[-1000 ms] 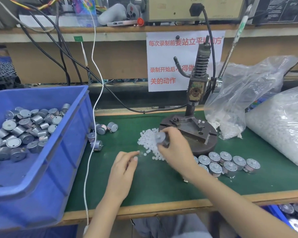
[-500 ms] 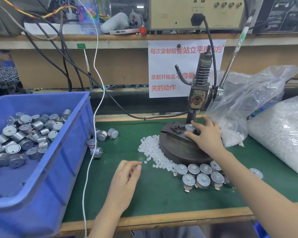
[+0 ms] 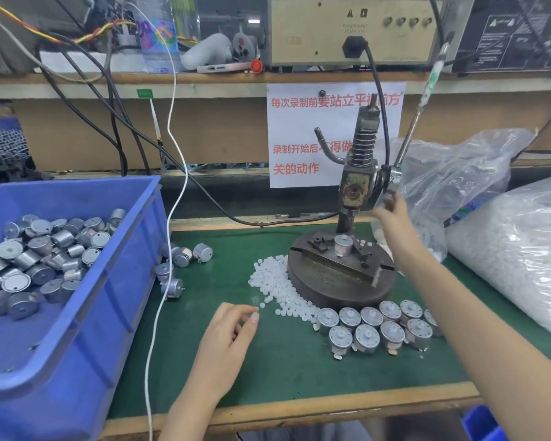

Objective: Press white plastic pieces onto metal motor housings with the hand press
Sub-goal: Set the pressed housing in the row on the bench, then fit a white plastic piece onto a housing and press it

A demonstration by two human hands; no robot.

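On the green desk, hand press (image 3: 355, 186): is standing at the middle on a heavy round iron base, and it is looking too massive to shift under a pull.
Lever (image 3: 418, 122): is rising toward 1 o'clock from the press head. It is a stiff metal rod, probably easiest to take high up, where the leverage is greater.
Right hand (image 3: 393, 218): is hanging blurred at the lever's lower end, at 3 o'clock of the press head. Whether its fingers (image 3: 386, 202) are closing round the rod I cannot tell.
Left hand (image 3: 226, 338): is resting on the desk at 7 o'clock of the base, its fingers loosely curled and nothing showing in them.
Motor housing (image 3: 343, 245): is sitting upright in the fixture beneath the ram, at 7 o'clock of the right fingers and apart from them. It is looking rigid, smooth and light, so it is best held by its round wall, well away from the thin shaft.
White plastic pieces (image 3: 277, 281): are lying heaped at 9 o'clock of the base, the nearest just beside the left fingertips at their 1 o'clock. Tiny, light and likely to roll, they are probably asking for a fingertip pinch.
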